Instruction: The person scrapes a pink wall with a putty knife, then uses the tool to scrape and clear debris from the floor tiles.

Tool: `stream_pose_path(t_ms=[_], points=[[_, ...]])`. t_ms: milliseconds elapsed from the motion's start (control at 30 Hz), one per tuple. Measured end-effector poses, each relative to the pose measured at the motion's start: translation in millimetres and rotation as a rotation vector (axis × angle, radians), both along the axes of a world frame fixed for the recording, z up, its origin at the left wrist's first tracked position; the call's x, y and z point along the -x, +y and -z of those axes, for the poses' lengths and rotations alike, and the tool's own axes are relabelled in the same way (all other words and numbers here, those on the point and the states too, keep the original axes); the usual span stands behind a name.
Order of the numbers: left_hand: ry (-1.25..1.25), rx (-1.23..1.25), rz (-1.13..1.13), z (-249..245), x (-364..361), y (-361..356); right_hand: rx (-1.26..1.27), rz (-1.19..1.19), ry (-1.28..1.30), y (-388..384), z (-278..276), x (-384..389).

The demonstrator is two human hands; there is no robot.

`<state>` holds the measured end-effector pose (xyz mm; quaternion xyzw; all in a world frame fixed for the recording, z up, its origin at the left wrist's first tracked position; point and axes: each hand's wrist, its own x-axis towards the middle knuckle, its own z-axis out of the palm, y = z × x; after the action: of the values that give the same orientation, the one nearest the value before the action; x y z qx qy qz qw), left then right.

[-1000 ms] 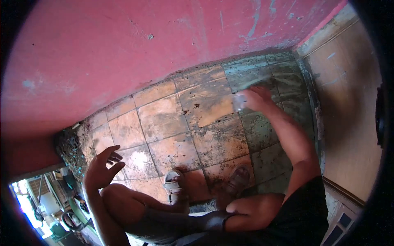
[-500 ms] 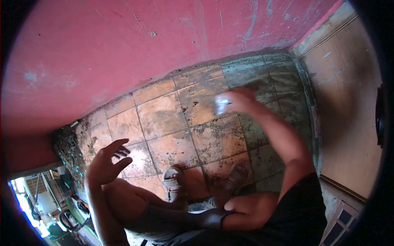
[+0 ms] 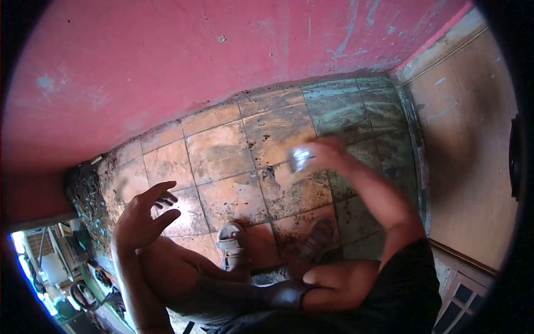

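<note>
My right hand (image 3: pixel 328 153) is closed on a shiny silver flat piece (image 3: pixel 301 159), smeared by motion, low over the dirty floor tiles (image 3: pixel 222 147). Dark crumbs of dirt (image 3: pixel 268 171) lie on the tile just left of the silver piece. Bare orange surface shows beside them, with black grime still on the tile below. Over my left knee, my left hand (image 3: pixel 146 217) hangs in the air, its fingers curved and apart with nothing in them.
Beyond the tiles rises a pink wall (image 3: pixel 183 61) with chipped paint. A wooden door (image 3: pixel 464 145) stands at the right. Rubble (image 3: pixel 89 200) is heaped at the left corner, near a cluttered doorway area (image 3: pixel 64 267). My sandalled foot (image 3: pixel 231 245) rests on the tiles.
My right hand with the silver piece has come a little nearer my body, and dark crumbs now show more distinctly at its left. My left hand has barely moved.
</note>
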<state>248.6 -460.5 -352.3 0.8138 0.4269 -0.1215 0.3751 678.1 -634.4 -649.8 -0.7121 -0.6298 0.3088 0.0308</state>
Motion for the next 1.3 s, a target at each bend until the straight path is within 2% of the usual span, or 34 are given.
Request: stream_pose_path(t_ms=[67,167,233,300,367,433,533,567,600,633,667,800,833,867,900,967,1000,1067,1100,1133,1200,1300], points=[[0.081,0.006,-0.034,-2.7,11.4,0.8,0.071,0.088,-0.054,-18.7,-29.3,-36.1],[0.158,-0.032,-0.029,-6.3,11.7,-1.6,0.126,0.072,-0.248,-43.6,-1.4,-36.7],[0.080,-0.026,0.002,-3.7,1.8,-3.6,0.354,0.122,-0.193,-4.8,-26.6,12.7],[0.004,-0.007,0.040,0.5,-10.2,-4.6,0.022,0.068,-0.265,-1.2,16.7,59.9],[-0.017,0.010,0.051,5.3,-19.8,-7.3,-0.019,-0.047,-0.307,17.0,21.3,103.4],[-0.025,0.019,0.056,4.4,-24.1,-5.8,-0.002,-0.014,0.104,27.5,20.3,92.5],[0.010,0.021,0.013,-0.6,-6.3,-4.0,-0.125,0.075,-0.008,14.8,-9.3,35.3],[0.019,0.026,0.004,-0.5,4.2,-1.9,-0.001,0.087,0.001,6.8,-30.8,8.4],[0.051,0.010,-0.001,-1.3,9.5,-0.8,0.020,0.145,-0.182,-10.1,-31.7,-14.1],[0.079,-0.007,-0.008,-2.7,13.6,-1.0,0.146,0.092,-0.116,-12.0,-75.3,-18.1],[0.105,-0.026,-0.018,-3.5,15.4,-1.9,0.178,0.094,-0.122,-17.4,-73.1,-16.7],[0.027,-0.038,0.026,0.5,-5.8,-5.3,0.159,0.151,0.010,1.3,-16.9,57.6],[0.012,-0.001,0.038,-0.9,-17.0,-6.9,0.243,0.095,-0.008,28.4,-28.3,90.3],[-0.028,0.008,0.053,1.8,-23.4,-9.0,0.477,0.099,-0.076,55.0,-42.8,119.6],[-0.066,0.017,0.074,8.6,-28.8,-9.2,0.232,-0.023,-0.032,48.5,15.4,132.1],[-0.073,0.030,0.114,16.7,-33.5,-6.5,0.255,-0.079,0.005,58.7,0.5,136.6],[-0.042,0.029,0.109,15.5,-31.7,-5.2,0.223,-0.086,0.025,58.1,-28.8,131.1],[0.003,0.027,0.091,15.3,-22.5,1.1,-0.167,0.020,0.527,24.6,81.4,74.3],[-0.021,0.064,0.048,17.5,-14.0,6.3,-0.020,0.009,0.125,9.9,-33.6,44.6],[-0.009,0.077,0.022,17.2,-9.1,9.8,0.001,0.041,-0.026,-17.4,-22.9,11.5],[0.065,0.008,0.053,18.9,0.4,13.8,0.134,0.127,-0.076,-62.3,-55.4,-27.0],[0.087,0.021,0.092,17.3,-10.2,11.2,0.295,0.071,-0.144,-104.7,-49.2,-20.5]])
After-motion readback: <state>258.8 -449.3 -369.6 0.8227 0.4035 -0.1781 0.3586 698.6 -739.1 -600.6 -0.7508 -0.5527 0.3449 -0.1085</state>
